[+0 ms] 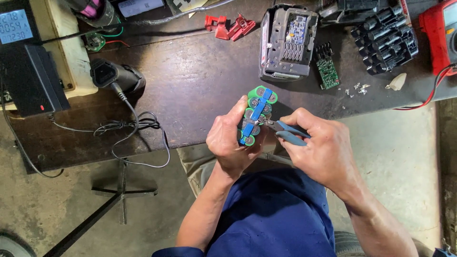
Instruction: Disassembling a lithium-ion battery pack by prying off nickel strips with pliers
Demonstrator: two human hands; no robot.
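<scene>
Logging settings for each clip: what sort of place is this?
Likely an electronics repair bench: an opened battery case, a loose circuit board and a red multimeter lie on the dark worktop.

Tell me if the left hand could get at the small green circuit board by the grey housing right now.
Probably not at once: the left hand is wrapped around the green battery pack. The bench toward the green circuit board looks open, though.
</scene>
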